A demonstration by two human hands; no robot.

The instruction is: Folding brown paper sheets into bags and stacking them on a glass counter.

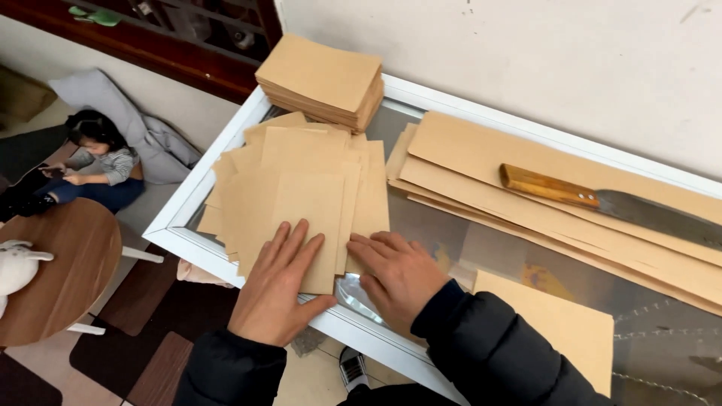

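Note:
A loose, fanned pile of tan cut paper sheets (301,180) lies on the glass top of a white-framed counter (188,225). My left hand (277,289) rests flat on the near edge of the pile, fingers spread on the top sheet. Beside it my right hand (395,274) presses palm down at the pile's right edge, fingertips touching the sheets and the glass. Neither hand grips anything. Both sleeves are dark and padded.
A neat stack of the same sheets (323,79) stands at the counter's far left corner. Long tan paper strips (541,203) lie to the right with a wooden-handled knife (602,203) on them. Another sheet (560,323) lies near me. A child (83,169) sits on the floor; a round wooden table (64,263) stands left.

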